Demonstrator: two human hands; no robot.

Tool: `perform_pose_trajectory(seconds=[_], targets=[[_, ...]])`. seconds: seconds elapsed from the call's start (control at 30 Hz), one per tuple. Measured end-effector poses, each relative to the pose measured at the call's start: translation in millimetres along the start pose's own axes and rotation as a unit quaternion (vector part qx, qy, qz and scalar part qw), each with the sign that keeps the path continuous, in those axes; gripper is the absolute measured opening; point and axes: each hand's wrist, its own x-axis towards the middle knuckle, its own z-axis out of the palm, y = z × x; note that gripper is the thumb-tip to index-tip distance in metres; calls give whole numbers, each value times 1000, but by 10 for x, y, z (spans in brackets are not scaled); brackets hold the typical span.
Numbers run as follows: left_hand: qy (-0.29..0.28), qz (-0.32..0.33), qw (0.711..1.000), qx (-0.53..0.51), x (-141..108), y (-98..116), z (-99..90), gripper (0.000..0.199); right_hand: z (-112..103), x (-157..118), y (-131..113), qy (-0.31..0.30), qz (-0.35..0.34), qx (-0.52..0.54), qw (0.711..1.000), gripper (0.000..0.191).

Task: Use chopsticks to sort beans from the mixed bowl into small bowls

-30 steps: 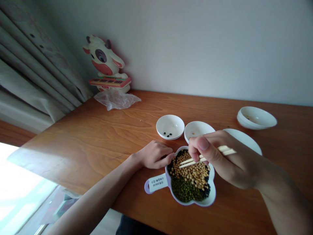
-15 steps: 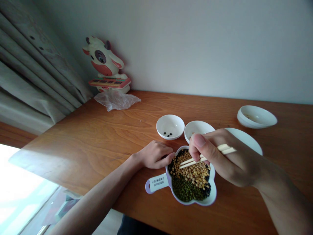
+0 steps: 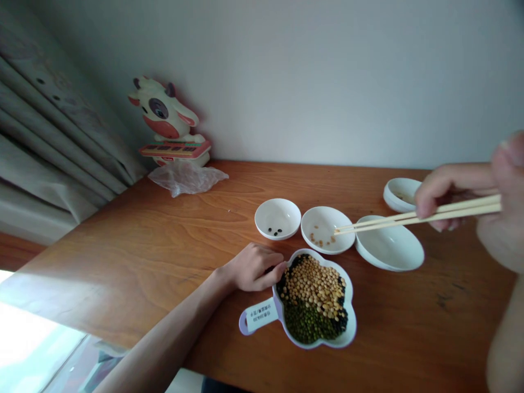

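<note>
My left hand [image 3: 254,267] lies on the wooden table, its fingertips against the rim of a white, lilac-handled lobed dish [image 3: 347,305] holding yellow beans [image 3: 313,286], green mung beans [image 3: 305,322] and black beans [image 3: 341,322]. Whether it grips the rim I cannot tell. My right hand [image 3: 462,202] grips wooden chopsticks [image 3: 393,220], their tips at the right rim of a small white bowl [image 3: 341,240] with a few yellow beans inside. I cannot see a bean between the tips. Left of that bowl stands another small white bowl [image 3: 286,232] with several black beans.
A wider white bowl [image 3: 388,256] lies under the chopsticks, and a tilted white bowl [image 3: 399,188] stands behind it. A cow figurine [image 3: 166,117] and crumpled clear plastic [image 3: 186,179] stand by the wall. A grey curtain [image 3: 53,114] hangs at left.
My right hand has lifted out from over the lobed dish and moved right, carrying the chopsticks to the small bowl of yellow beans. My left hand stays at the dish rim.
</note>
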Motion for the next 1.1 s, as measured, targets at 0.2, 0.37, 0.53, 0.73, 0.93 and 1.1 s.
perform_pose_trajectory(seconds=[0.2,0.37,0.53,0.73,0.93,1.1], targets=[[5,4,1000,9,-3,8,-9,43,-43,-14,42,-29,22,39,999,86],[2,3,1000,15,-1,23,-21,43,19,-62,-138,-59,-2,54,997,83],[-5,-9,1000,7,-15,17,-17,44,263,-73,-325,-178,-60,120,975,68],[-11,-10,1000,6,-10,15,-17,44,600,-43,-453,-260,-83,109,956,59],[-6,-5,1000,2,-12,15,-16,44,768,5,-525,-293,-126,126,939,63],[-10,-10,1000,1,-20,15,-16,44,787,0,-492,-309,-98,125,938,62]])
